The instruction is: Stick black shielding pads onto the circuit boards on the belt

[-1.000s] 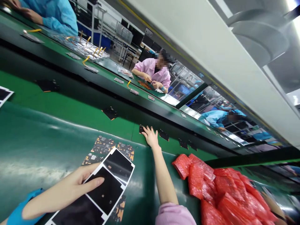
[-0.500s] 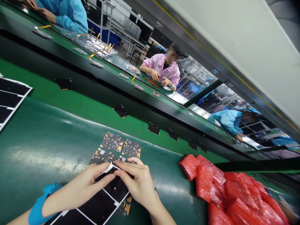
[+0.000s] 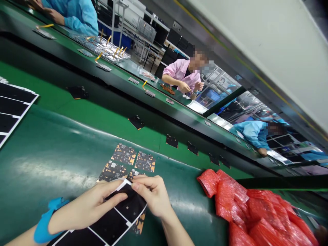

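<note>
A sheet of black adhesive stickers with white borders (image 3: 110, 223) lies tilted between my hands. My left hand (image 3: 102, 201), with a blue band on its wrist, pinches the sheet's far edge between thumb and fingers. At the far right corner, my right hand (image 3: 152, 193) grips the sheet with thumb and forefinger, and the corner bends up there. Just beyond the hands, several black and gold circuit boards (image 3: 123, 153) lie on the green work surface (image 3: 64, 147). Another board (image 3: 139, 223) shows partly from under the sheet.
Red bubble-wrap bags (image 3: 233, 198) pile up at the right. Another sticker sheet (image 3: 15, 106) lies at the left. Dark boards (image 3: 172, 140) rest on the green conveyor belt (image 3: 102, 116). Across it, people in blue and pink work at a bench holding metal parts (image 3: 110, 48).
My right hand has shifted slightly right, away from my left thumb, and the sheet's far corner shows more. Across the line, the person in pink has moved their hands apart.
</note>
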Demonstrator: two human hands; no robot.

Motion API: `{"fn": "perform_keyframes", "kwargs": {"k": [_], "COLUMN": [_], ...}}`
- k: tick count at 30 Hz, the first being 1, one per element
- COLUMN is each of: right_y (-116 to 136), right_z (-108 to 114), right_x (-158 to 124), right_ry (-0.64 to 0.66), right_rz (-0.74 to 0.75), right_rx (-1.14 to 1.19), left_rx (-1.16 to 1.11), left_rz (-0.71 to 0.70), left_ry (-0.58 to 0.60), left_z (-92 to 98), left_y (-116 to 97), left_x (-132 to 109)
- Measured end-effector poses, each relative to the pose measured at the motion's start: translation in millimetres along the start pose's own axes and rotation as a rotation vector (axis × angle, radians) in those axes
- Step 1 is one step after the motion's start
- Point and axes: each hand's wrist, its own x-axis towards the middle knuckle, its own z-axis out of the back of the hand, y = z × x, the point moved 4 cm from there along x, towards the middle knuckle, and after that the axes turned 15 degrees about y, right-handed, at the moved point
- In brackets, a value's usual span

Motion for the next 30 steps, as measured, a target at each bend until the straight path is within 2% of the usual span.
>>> {"fn": "perform_keyframes", "kwargs": {"k": [4,7,9,11,13,15,17,18,20,22,24,27,28,30], "right_y": [-15.0,-22.0,-22.8,-19.5,-13.1,-5.4,3.0,7.4,15.4,20.4,22.2,27.0,29.8,35.5], "right_z": [-1.1,10.1,25.5,42.6,53.4,51.2,35.2,24.2,3.2,-8.5,-5.1,19.7,27.7,37.3], "right_x": [6.6,13.3,16.2,16.3,14.1,11.8,11.7,12.1,11.6,8.0,0.6,-13.7,-17.1,-20.5], "right_ry": [-0.117,-0.289,-0.427,-0.555,-0.654,-0.7,-0.665,-0.627,-0.542,-0.471,-0.452,-0.467,-0.436,-0.307], "right_rz": [-0.097,-0.034,0.032,0.107,0.176,0.219,0.249,0.27,0.322,0.365,0.387,0.401,0.386,0.319], "right_rx": [0.385,0.502,0.585,0.643,0.675,0.69,0.699,0.696,0.678,0.651,0.593,0.342,0.231,0.043], "left_rx": [0.078,0.066,0.066,0.149,0.338,0.614,0.866,0.954,1.043,1.037,0.929,0.645,0.542,0.374], "left_rz": [-0.04,-0.037,-0.034,-0.014,0.09,0.293,0.472,0.516,0.527,0.524,0.466,0.148,0.072,0.093], "left_ry": [-0.057,-0.074,-0.174,-0.333,-0.441,-0.42,-0.29,-0.227,-0.151,-0.132,-0.116,-0.068,-0.038,0.042], "left_z": [4.4,7.6,15.2,25.7,32.8,32.8,26.1,21.8,14.8,13.8,18.2,28.4,32.2,38.0], "left_y": [-5.9,-2.7,2.7,5.6,2.1,-8.9,-25.2,-34.1,-49.1,-54.0,-48.5,-35.9,-30.8,-17.9], "left_x": [1.1,0.1,-2.6,-5.8,-5.9,-0.4,9.0,13.7,21.0,22.4,17.3,2.1,-4.0,-14.3]}}
